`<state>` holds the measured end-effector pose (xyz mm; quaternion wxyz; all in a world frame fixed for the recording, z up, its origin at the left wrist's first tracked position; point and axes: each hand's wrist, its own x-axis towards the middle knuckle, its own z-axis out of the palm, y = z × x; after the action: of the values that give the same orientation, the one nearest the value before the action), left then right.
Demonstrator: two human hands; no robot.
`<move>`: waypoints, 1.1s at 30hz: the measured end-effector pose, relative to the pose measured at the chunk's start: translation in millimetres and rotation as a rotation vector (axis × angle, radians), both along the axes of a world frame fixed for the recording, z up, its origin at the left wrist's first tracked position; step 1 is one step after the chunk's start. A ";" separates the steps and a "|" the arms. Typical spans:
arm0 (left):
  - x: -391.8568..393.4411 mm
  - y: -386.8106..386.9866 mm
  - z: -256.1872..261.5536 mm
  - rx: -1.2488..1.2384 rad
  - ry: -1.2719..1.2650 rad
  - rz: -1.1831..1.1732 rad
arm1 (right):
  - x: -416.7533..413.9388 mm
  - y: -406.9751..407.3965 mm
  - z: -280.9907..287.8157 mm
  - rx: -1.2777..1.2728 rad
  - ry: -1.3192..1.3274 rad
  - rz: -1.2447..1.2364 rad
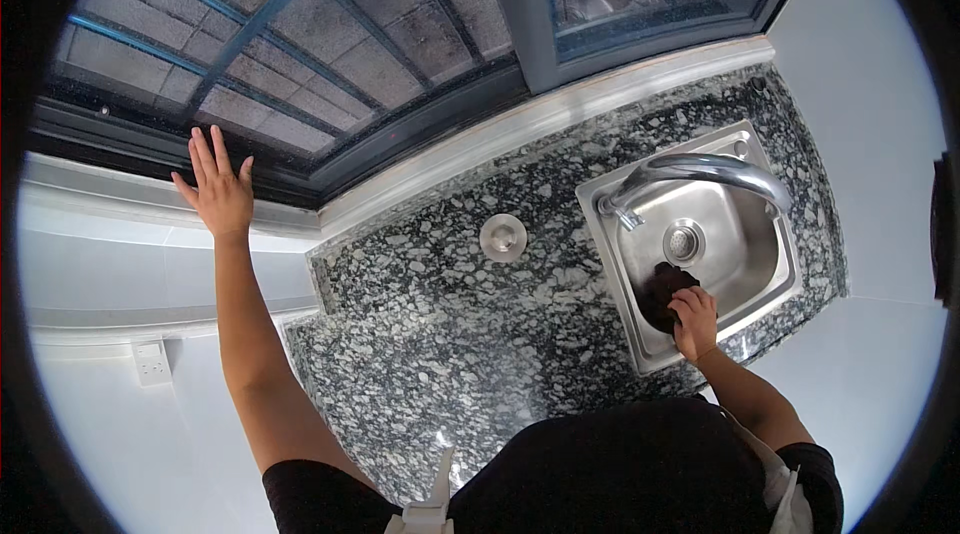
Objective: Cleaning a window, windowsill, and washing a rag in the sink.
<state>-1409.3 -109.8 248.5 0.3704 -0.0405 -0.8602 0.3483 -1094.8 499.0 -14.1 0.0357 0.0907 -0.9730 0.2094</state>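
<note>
My right hand (694, 320) grips a dark brown cloth (663, 295) low in the stainless steel sink (739, 275), near its front left corner. The cloth is bunched and lies against the basin wall beside the drain strainer (683, 242). Far to the left, my left hand (222, 196) is stretched out with its fingers spread and nothing in it. Its fingertips overlap the dark frame (285, 185) of the window; whether they touch it I cannot tell. A curved chrome faucet (705, 168) arches over the sink.
Around the sink runs a speckled black and white stone countertop (450, 324). A round metal sink stopper (503, 237) sits on it, left of the sink. Behind is a barred window (337, 31) with a white sill (450, 159). A wall socket (152, 363) is at the left.
</note>
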 end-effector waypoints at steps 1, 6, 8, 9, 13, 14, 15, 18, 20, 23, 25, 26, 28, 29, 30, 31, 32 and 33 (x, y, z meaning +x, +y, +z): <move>0.6 -0.9 1.2 0.002 -0.007 -0.012 | 1.1 0.9 -2.1 0.002 0.024 0.006; 6.7 15.6 6.3 0.064 -0.127 0.166 | -1.1 2.1 0.6 -0.015 0.013 0.008; 8.2 25.7 -0.5 0.106 -0.118 0.189 | -2.4 4.5 -0.2 -0.022 0.007 0.022; 8.5 33.4 -7.0 0.153 -0.113 0.212 | -1.8 5.9 -1.8 -0.006 0.009 0.014; 22.2 64.2 -42.0 0.288 -0.221 -0.012 | -0.6 4.8 -3.4 -0.017 0.022 0.001; 33.5 71.3 -57.2 0.352 -0.263 -0.080 | -0.6 3.4 -5.2 -0.017 0.030 0.026; 43.1 80.4 -78.4 0.426 -0.305 -0.154 | 1.9 3.6 -6.0 -0.059 0.011 0.002; 100.8 120.4 -140.2 0.623 -0.561 -0.221 | -3.1 14.2 -16.6 -0.227 -0.091 -0.081; 150.4 108.7 -186.5 0.735 -0.673 -0.152 | -26.0 5.1 14.7 -0.390 -0.234 -0.162; 220.8 77.6 -256.6 1.003 -0.631 0.110 | -57.0 -24.6 75.6 -0.671 -0.171 -0.104; 262.6 58.7 -290.3 1.004 -0.576 0.267 | -88.8 -64.5 128.6 -0.720 -0.045 0.048; 271.8 55.9 -302.1 0.990 -0.526 0.398 | -105.4 -82.6 148.7 -0.697 0.053 0.124; 274.8 58.8 -302.6 0.986 -0.517 0.422 | -142.4 -119.4 172.3 -0.641 0.266 0.235; 274.9 62.9 -297.5 0.965 -0.507 0.438 | -162.3 -135.3 180.9 -0.603 0.382 0.271; 273.0 66.4 -290.8 0.987 -0.534 0.437 | -185.5 -150.1 185.8 -0.584 0.518 0.253; 272.2 69.0 -289.1 1.005 -0.529 0.440 | -210.9 -162.7 190.0 -0.568 0.658 0.237; 269.7 69.9 -290.5 0.991 -0.535 0.443 | -239.4 -173.0 185.0 -0.560 0.724 0.194; 269.5 70.6 -292.1 0.975 -0.544 0.450 | -265.7 -183.9 172.4 -0.555 0.785 0.149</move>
<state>-1139.9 -39.2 -43.7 0.0299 0.2292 -0.9721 -0.0395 -1360.6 315.1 158.4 0.4078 0.2195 -0.7843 0.4127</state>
